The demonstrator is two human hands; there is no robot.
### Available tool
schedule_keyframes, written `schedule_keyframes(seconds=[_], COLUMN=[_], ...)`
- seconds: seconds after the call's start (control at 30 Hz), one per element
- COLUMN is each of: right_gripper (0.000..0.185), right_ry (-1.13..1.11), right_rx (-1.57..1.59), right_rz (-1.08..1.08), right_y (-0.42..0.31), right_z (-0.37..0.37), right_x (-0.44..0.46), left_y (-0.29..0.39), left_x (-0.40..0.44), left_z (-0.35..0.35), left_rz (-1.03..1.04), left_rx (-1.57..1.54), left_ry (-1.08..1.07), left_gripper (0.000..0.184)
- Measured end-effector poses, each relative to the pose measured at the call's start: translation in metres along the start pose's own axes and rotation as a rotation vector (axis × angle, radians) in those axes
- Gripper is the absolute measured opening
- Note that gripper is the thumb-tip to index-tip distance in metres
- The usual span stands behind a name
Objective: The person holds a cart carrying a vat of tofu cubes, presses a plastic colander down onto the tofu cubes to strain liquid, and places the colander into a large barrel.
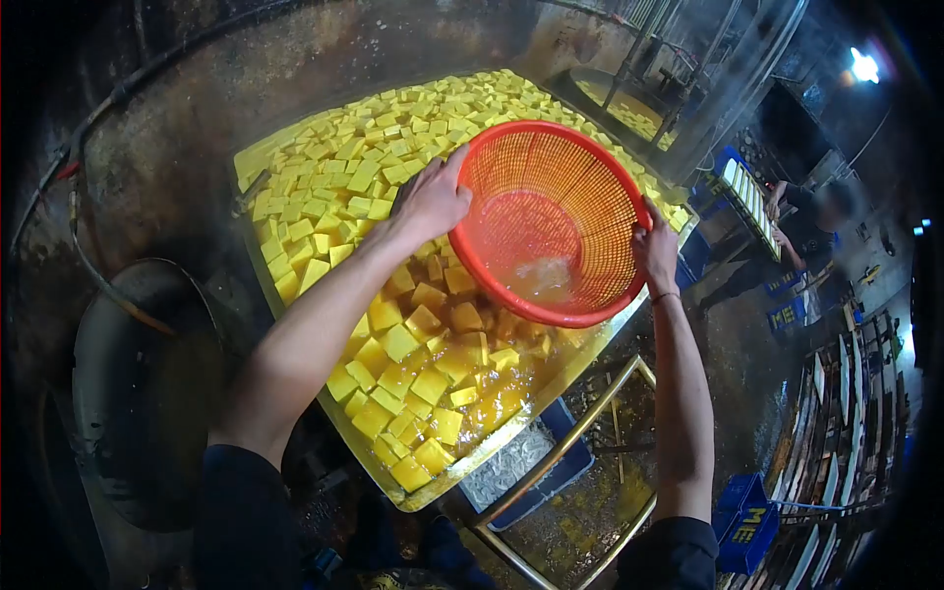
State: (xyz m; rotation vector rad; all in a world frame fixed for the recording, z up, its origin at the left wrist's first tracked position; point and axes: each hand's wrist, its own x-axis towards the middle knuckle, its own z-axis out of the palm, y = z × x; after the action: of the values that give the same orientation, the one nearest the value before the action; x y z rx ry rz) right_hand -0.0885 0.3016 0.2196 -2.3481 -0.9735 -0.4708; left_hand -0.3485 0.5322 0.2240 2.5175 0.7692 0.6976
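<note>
A red plastic basket (546,211) with mesh walls hangs tilted over a big vat (344,433). My left hand (433,200) grips its rim on the left side, and my right hand (655,248) grips the rim on the right. Some water shows in the bottom of the basket, with no blocks visible inside. Beneath it, the vat is crowded with yellow tofu-like blocks (398,341) floating in yellowish liquid. The basket hides part of the blocks and of the vat's right side.
A metal rail (560,462) runs along the vat's near right side, beside a blue crate (580,447). A round vat (619,98) stands behind. On the right, another person (816,226) holds a tray (752,202). A hose (108,265) hangs at left.
</note>
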Motion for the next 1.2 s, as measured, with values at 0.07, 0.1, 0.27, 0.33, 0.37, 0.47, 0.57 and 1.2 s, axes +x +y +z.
schedule_keyframes(seconds=[0.07, 0.1, 0.27, 0.33, 0.37, 0.47, 0.57, 1.2], right_gripper=[0.055, 0.054, 0.056, 0.055, 0.055, 0.055, 0.055, 0.051], right_ry=[0.050, 0.078, 0.110, 0.063, 0.073, -0.052, -0.066, -0.201], right_rx=[-0.007, 0.007, 0.039, 0.036, 0.058, 0.144, 0.153, 0.113], right_rz=[-0.008, 0.001, -0.065, -0.033, -0.048, -0.002, -0.047, -0.026], right_y=[-0.017, -0.027, -0.087, -0.119, -0.135, -0.191, -0.219, -0.241], right_z=[-0.002, 0.001, 0.045, 0.075, 0.093, 0.136, 0.190, 0.301], right_x=[0.013, 0.019, 0.052, 0.062, 0.065, 0.064, 0.063, 0.019], left_y=[-0.001, -0.009, -0.075, -0.109, -0.127, -0.192, -0.241, -0.336], left_x=[0.013, 0.021, 0.049, 0.053, 0.053, 0.057, 0.052, 0.023], left_z=[-0.021, -0.026, -0.065, -0.082, -0.090, -0.102, -0.110, -0.059], left_rz=[-0.035, -0.024, -0.026, -0.038, -0.044, -0.047, -0.132, -0.264], left_rx=[-0.036, -0.026, -0.022, -0.014, -0.013, 0.020, 0.003, 0.096], left_ry=[-0.060, -0.035, -0.003, 0.021, 0.035, 0.069, 0.081, -0.035], left_gripper=[0.063, 0.061, 0.061, 0.060, 0.059, 0.059, 0.059, 0.060])
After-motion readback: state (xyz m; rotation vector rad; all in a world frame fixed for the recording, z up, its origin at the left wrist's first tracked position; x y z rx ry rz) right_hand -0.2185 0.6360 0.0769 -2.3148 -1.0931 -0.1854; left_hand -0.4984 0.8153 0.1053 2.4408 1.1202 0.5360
